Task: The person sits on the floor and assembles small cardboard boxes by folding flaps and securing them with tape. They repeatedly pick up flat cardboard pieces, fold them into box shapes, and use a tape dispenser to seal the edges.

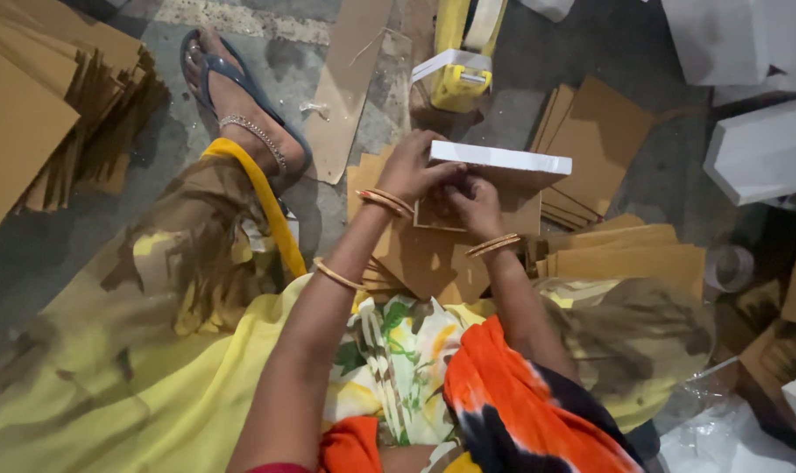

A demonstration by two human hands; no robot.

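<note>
Above the cardboard sheets (433, 258), both hands gripping white-edged box (500, 162)

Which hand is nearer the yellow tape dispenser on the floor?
Left. The left hand grips the left end of the white foam block, just below the yellow tape dispenser. The right hand sits lower, under the block, farther from it.

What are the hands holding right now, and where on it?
Both hands, left hand and right hand, hold a white foam block with a cardboard piece at its near left end.
</note>
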